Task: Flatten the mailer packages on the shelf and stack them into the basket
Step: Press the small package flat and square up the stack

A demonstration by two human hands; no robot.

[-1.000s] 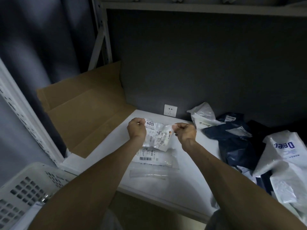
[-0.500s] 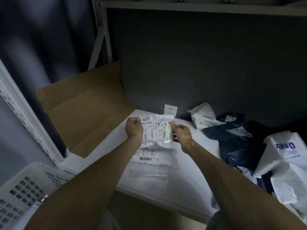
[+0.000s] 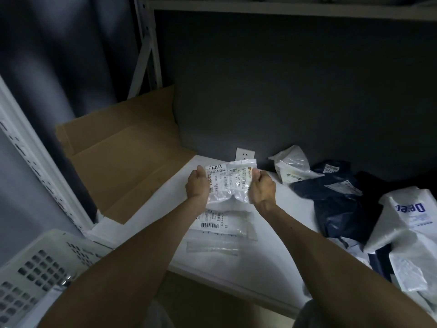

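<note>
At the far left, low in the view, a white perforated basket sits beside the white shelf upright. Next to that, a flattened brown cardboard sheet leans against the dark wall and rests on the left end of the white shelf.

Further right, the left hand is closed on the left edge of a small clear mailer package, its label reading 4011. The package is held up above the shelf, its printed face toward the camera. The right hand is closed on the package's right edge, so both hands hold it between them. Directly below, a second clear package with a barcode label lies flat on the shelf, and a narrow clear strip lies just in front of it. Behind the held package, a white wall socket shows on the wall.

To the right, a crumpled white mailer lies near the wall, then a dark blue mailer with labels, and at the far right a large white bag with blue lettering overlaps the pile.
</note>
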